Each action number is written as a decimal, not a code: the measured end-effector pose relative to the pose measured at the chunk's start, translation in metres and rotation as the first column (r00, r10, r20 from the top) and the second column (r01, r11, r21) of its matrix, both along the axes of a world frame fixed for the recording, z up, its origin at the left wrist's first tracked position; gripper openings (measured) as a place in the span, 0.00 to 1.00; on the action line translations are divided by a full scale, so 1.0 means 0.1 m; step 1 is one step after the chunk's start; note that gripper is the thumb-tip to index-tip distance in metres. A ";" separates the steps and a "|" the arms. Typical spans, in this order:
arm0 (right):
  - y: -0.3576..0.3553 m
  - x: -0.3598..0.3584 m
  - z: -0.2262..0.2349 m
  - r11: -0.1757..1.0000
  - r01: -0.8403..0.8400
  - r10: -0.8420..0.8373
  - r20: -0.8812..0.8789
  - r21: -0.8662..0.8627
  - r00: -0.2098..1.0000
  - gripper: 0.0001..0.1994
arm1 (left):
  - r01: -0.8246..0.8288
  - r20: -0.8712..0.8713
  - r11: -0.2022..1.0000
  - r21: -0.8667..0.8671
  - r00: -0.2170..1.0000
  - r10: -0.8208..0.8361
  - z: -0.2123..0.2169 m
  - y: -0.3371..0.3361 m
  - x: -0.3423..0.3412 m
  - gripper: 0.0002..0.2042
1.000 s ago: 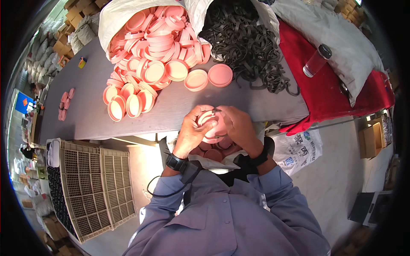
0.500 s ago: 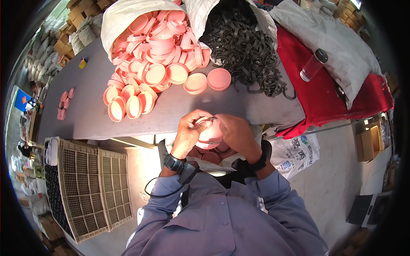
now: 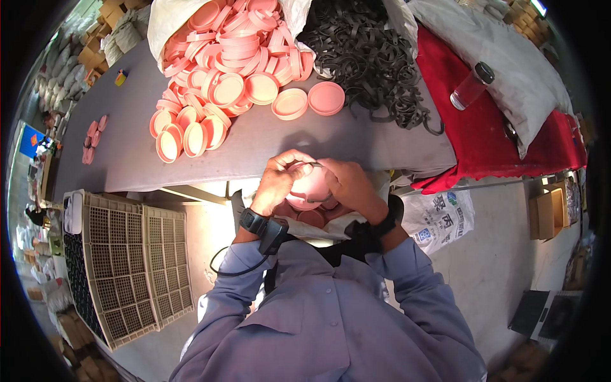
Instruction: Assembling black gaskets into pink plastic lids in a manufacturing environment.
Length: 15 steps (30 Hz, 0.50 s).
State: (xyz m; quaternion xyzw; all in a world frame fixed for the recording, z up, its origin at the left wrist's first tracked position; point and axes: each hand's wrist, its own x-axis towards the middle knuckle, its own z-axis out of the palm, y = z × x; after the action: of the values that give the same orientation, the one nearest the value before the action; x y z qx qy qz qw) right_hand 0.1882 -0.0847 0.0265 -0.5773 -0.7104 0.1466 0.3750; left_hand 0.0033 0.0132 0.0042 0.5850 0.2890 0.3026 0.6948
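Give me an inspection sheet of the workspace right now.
Surface: grey table, partly covered.
Job's things: pink lid held between left hand and right hand; more lids in the bag below.
Clutter: pile of pink lids spilling from a white sack, black rubber rings, bottle on red cloth.
Grippers: both hands closed on the lid.
Cables: black cord from the left wrist.
Surroundings: plastic crates, boxes on floor.

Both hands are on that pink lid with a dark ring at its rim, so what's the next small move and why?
Probably keep pressing the dark ring down around the rim of the pink lid. The left hand and right hand both grip the lid, and part of the ring shows above its top edge, apparently not seated.
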 end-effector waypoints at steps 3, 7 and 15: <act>-0.14 -0.04 0.32 0.983 -0.109 0.105 -0.032 -0.148 0.994 0.16 | 0.009 -0.130 0.990 0.140 0.991 0.009 0.10 -0.07 -0.04 0.09; -0.27 -0.34 -0.42 0.977 0.208 -0.211 0.046 0.052 0.976 0.19 | 0.008 -0.133 0.993 0.120 0.991 0.009 -0.01 -0.16 -0.12 0.08; -0.40 -0.31 -0.03 0.974 0.145 -0.146 -0.005 0.176 0.989 0.10 | -0.205 -0.012 0.973 0.102 0.978 0.207 0.02 -0.14 -0.01 0.06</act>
State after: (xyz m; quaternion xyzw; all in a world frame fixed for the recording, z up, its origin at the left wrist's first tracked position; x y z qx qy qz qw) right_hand 0.1575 -0.1245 0.0231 -0.5929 -0.6778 0.0534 0.4314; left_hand 0.0027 -0.0010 0.0065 0.5895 0.3402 0.3806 0.6260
